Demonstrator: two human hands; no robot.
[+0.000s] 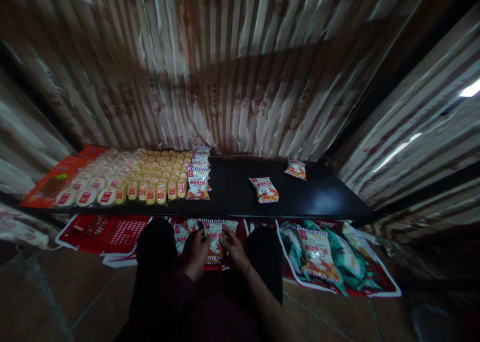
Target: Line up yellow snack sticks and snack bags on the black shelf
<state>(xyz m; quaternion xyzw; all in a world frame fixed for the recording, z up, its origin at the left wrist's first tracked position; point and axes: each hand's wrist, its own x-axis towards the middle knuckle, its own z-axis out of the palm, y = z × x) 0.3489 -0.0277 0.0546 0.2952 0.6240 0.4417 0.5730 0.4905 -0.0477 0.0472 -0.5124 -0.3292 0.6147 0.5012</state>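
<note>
Low between the knees, my left hand (199,249) and my right hand (233,247) are on either side of a white and orange snack bag (214,242) in a red basket. The fingers of both hands are apart and touch or nearly touch the bags there; the dim light hides exact contact. Another such bag (182,233) lies left of my left hand. Above, on the black shelf (228,189), a column of similar bags (198,183) stands beside rows of small yellow packs (161,174). Two loose bags (264,189) (296,168) lie farther right.
White round packs (87,196) and an orange package (56,179) fill the shelf's left end. Below are a red basket (108,232) at left and another (388,282) at right, holding green and white bags. Striped wrapping hangs behind and beside the shelf.
</note>
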